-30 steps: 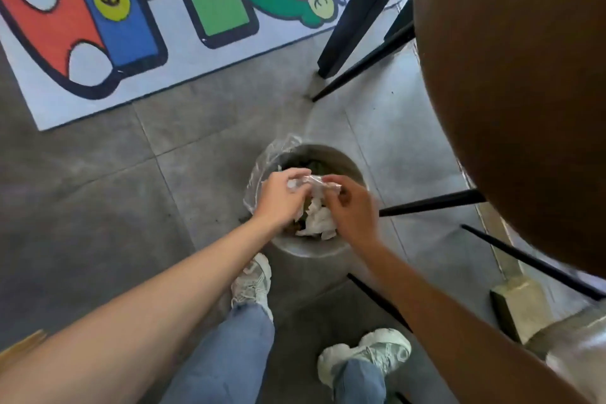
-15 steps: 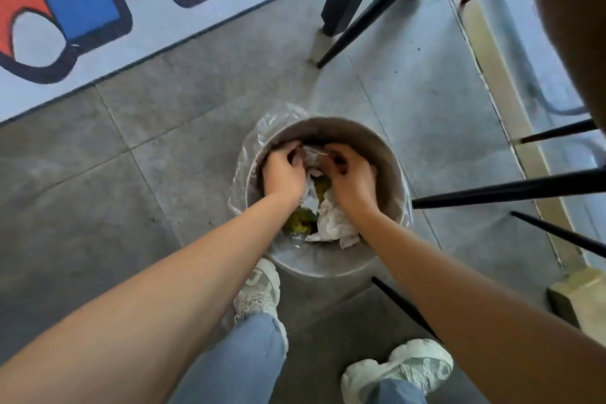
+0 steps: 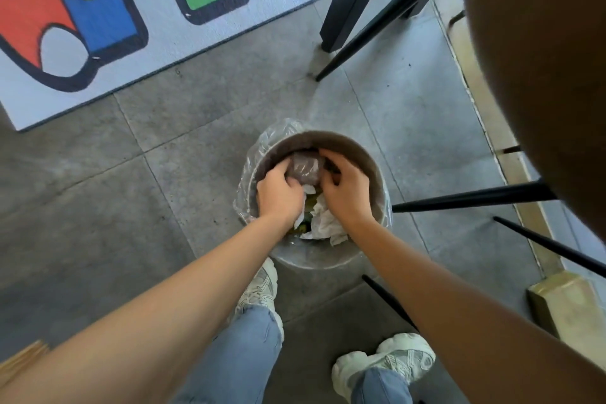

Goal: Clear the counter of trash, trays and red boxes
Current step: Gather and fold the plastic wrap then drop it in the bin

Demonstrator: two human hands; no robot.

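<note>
Head cam: both my left hand [image 3: 278, 195] and right hand [image 3: 347, 192] curl round a crinkly clear plastic wrapper [image 3: 306, 167] inside the round, bag-lined bin [image 3: 367, 154], over crumpled white tissue [image 3: 324, 223].

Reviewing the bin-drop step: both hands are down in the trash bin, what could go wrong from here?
1. The left hand and right hand press a clear wrapper into a bin already full of tissues; it may spring back out.
2. The loose liner could slip off the rim.
</note>
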